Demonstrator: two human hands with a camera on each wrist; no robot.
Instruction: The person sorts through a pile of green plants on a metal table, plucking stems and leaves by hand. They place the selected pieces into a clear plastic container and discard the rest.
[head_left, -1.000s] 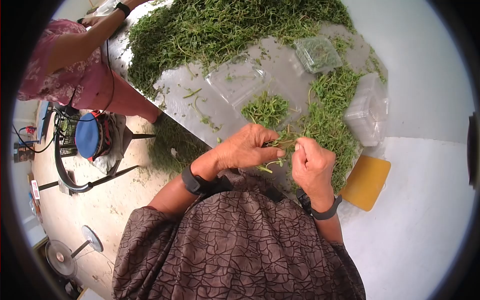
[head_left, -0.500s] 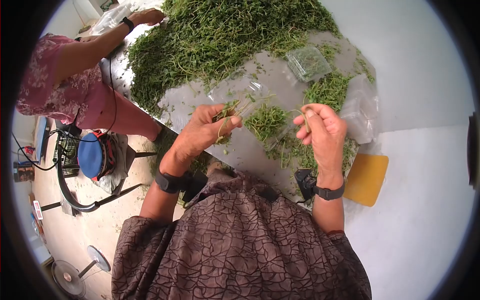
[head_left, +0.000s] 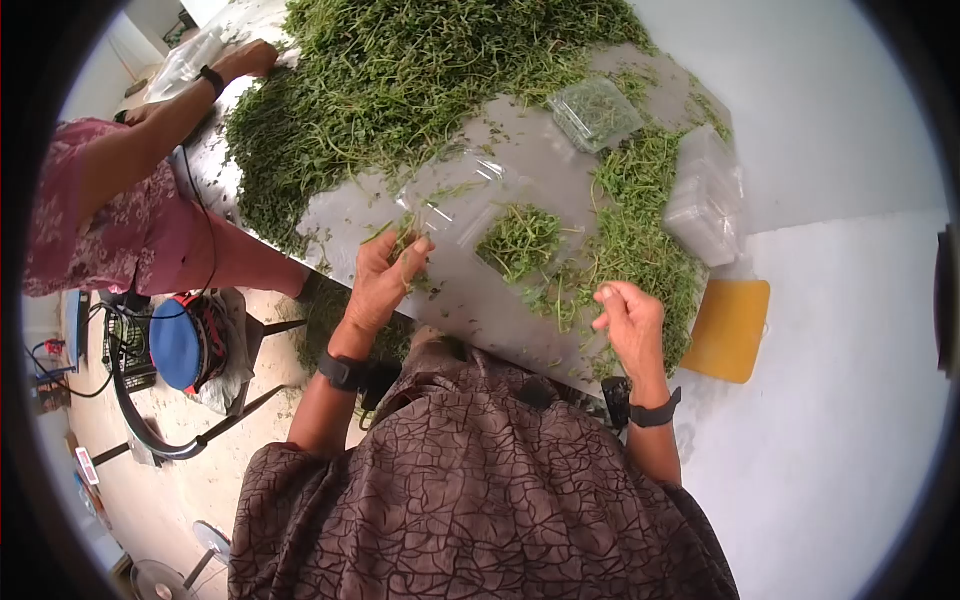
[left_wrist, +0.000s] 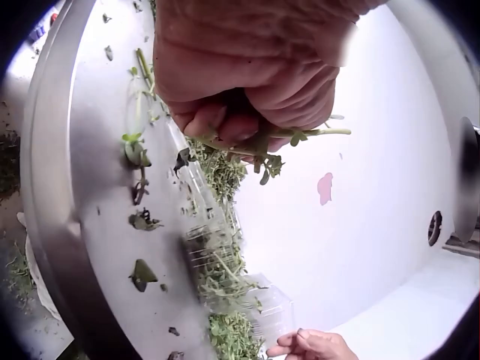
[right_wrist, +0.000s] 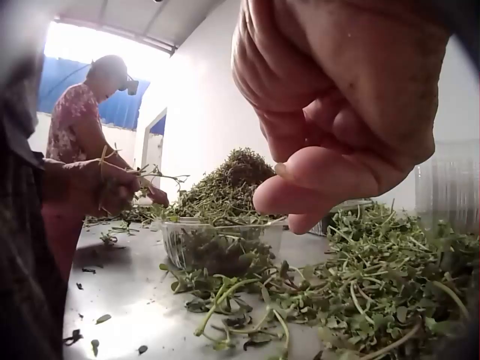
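My left hand (head_left: 380, 280) grips a small bunch of leafy green stems (left_wrist: 259, 154) above the table's near left part; its fingers curl round them in the left wrist view. My right hand (head_left: 630, 320) hovers near the table's right front, fingers loosely bent, thumb close to the index finger, and nothing shows between them. Between the hands, slightly farther back, stands a clear plastic box (right_wrist: 180, 244) heaped with greens (head_left: 520, 240). Its clear lid (head_left: 415, 205) lies to the left. Loose cut greens (right_wrist: 360, 292) spread below and beside my right hand.
A large pile of greens (head_left: 400, 100) covers the table's far side. Another clear box (head_left: 595, 115) holding greens and stacked clear boxes (head_left: 705, 195) stand at the right. Beyond the edge is a yellow board (head_left: 730, 330). At the far left, another person (right_wrist: 79, 124) reaches toward the pile.
My hands have parted from working together on the stems; the left has gone left with its bunch. The stem the right hand pinched half a second ago no longer shows, and that hand is lower.
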